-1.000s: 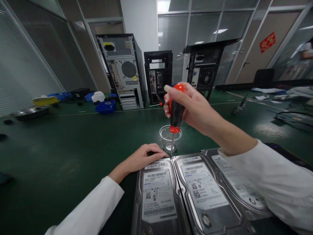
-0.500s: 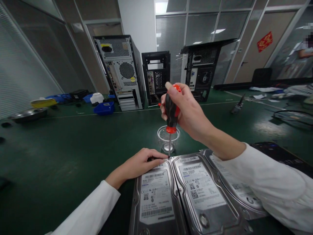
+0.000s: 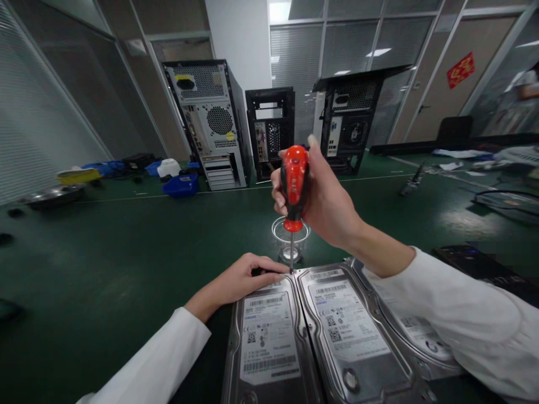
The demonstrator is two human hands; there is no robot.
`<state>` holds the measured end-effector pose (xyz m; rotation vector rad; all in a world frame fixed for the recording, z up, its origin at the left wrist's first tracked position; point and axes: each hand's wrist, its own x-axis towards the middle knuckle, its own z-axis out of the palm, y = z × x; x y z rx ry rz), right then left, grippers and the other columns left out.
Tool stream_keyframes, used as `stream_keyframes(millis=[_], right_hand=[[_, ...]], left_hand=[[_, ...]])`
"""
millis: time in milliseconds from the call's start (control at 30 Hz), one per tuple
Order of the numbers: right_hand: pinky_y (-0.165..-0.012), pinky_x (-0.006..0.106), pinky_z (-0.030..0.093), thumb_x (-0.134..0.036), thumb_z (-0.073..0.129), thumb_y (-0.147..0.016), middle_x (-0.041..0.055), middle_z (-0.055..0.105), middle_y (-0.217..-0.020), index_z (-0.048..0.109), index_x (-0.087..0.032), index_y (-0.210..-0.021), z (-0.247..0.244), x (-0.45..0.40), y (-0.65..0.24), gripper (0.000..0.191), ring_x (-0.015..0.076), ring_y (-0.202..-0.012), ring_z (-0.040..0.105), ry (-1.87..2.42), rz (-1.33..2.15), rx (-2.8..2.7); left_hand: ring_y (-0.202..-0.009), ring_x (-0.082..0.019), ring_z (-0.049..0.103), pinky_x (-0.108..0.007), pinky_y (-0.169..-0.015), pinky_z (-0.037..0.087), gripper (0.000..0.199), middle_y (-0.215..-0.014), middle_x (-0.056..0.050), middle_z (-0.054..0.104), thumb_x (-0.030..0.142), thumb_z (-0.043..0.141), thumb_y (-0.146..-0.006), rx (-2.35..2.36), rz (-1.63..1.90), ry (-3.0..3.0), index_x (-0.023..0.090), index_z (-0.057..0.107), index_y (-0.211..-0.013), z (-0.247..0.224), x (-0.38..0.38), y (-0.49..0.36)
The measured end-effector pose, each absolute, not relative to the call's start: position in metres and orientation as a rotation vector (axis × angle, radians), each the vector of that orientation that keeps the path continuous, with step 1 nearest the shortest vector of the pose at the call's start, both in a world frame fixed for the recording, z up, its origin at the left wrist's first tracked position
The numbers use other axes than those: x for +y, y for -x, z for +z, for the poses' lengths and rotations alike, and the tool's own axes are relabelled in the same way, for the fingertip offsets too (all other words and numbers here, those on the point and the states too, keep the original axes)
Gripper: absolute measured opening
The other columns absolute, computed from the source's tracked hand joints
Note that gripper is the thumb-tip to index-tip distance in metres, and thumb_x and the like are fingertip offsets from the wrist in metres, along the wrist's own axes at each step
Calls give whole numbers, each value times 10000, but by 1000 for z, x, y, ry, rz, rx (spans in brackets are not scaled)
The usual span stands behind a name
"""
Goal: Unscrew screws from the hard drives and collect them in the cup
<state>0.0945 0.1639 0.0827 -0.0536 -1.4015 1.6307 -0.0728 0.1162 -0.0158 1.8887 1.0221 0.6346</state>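
My right hand [image 3: 324,196] grips a red and black screwdriver [image 3: 295,182], held upright. The thumb is lifted from the handle while the other fingers stay curled behind it. The screwdriver's tip meets the far right corner of the left hard drive [image 3: 269,336]. My left hand [image 3: 240,280] lies on that drive's far end, index finger and thumb stretched out, the fingertip beside the screwdriver tip; its other fingers are partly hidden. A second hard drive [image 3: 349,320] lies alongside, and a third hard drive [image 3: 421,331] is partly under my right sleeve.
A clear plastic cup [image 3: 280,244] stands just behind the drives. Three computer cases [image 3: 221,120] line the back of the green table [image 3: 126,252]. A blue tray [image 3: 181,185] sits at back left, pliers [image 3: 412,180] and cables at right. Part of a person shows at far right.
The screwdriver handle has turned, showing more red. My right thumb has come off the handle, and the wrist has rotated. My left hand stays in place on the drive.
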Motion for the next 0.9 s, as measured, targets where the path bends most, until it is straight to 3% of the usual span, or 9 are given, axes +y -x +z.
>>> stream_keyframes(millis=[133,300,500,700,900], right_hand=[[-386,159,338,-460,675,-770,-34,459,-719,438,-198,-806,79,161,-90,355,61,-519,435,94,1566,-1339],[-491,180,455,-416,549,-869,-4,519,-734,510,-179,-802,71,167,-87,250,75,-585,508,120,1532,-1286],[-478,181,457,-417,562,-866,0,529,-745,560,-177,-888,67,171,-85,241,88,-618,524,88,1481,-1256],[-432,162,418,-499,564,-843,-6,522,-733,560,-181,-853,86,176,-97,318,85,-622,511,61,1435,-1253],[-402,179,416,-547,597,-802,-1,530,-704,559,-189,-795,113,183,-124,360,93,-586,508,134,1277,-1336]], left_hand=[[-997,-134,594,-231,-887,458,290,-1099,-45,627,346,581,-865,1010,663,-1868,188,654,-1097,-16,116,73],[-1101,-130,555,-243,-992,421,235,-1154,-36,608,273,578,-868,912,683,-1841,200,666,-1073,-15,113,72],[-929,-75,611,-149,-811,467,249,-1054,-12,649,286,616,-845,976,724,-1727,201,652,-1076,-18,117,73],[-951,-100,599,-213,-843,465,247,-1057,30,642,325,642,-818,1159,655,-1941,264,660,-1056,-3,110,67],[-963,-101,567,-261,-882,433,163,-993,56,645,274,666,-804,1197,813,-2296,283,682,-967,-5,100,47]])
